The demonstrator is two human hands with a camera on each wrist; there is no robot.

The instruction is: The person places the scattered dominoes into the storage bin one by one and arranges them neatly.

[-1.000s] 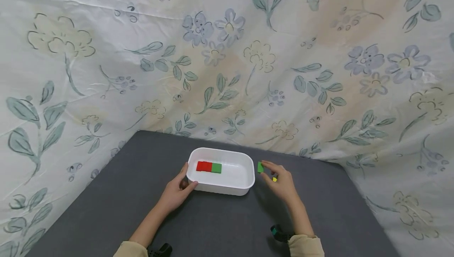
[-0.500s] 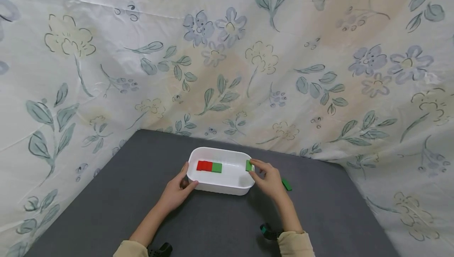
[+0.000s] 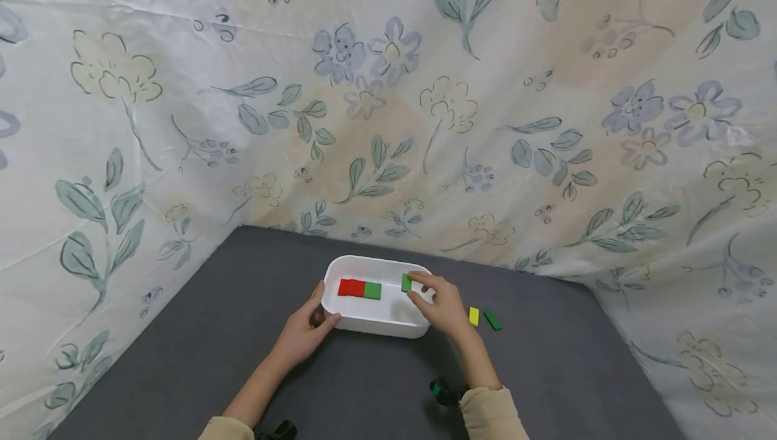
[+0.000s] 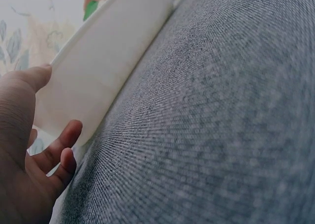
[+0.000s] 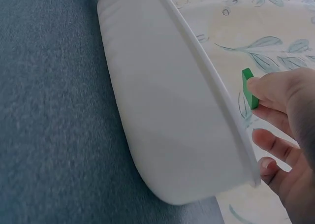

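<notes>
A white plastic tray (image 3: 379, 326) stands on the dark grey tabletop. My left hand (image 3: 305, 329) grips its left end, thumb at the near rim in the left wrist view. Thumb and fingers of my right hand (image 3: 445, 306) pinch a thin green block (image 3: 406, 283), held upright over the right half of the tray. The right wrist view shows this green block (image 5: 250, 88) above the rim, the other fingers loosely bent beside the tray's end. On the tray's floor, red blocks (image 3: 351, 288) lie in a row with another green block (image 3: 373, 291) at their right.
To the right of the tray, behind the right wrist, a yellow block (image 3: 473, 316) and a darker green block (image 3: 492, 320) lie on the table (image 3: 564, 359). A flower-patterned cloth (image 3: 376, 123) hangs behind and at both sides.
My right hand has moved left with the green block, from outside the tray's right end to over its inside. The yellow block now shows fully. The left hand keeps its hold on the tray.
</notes>
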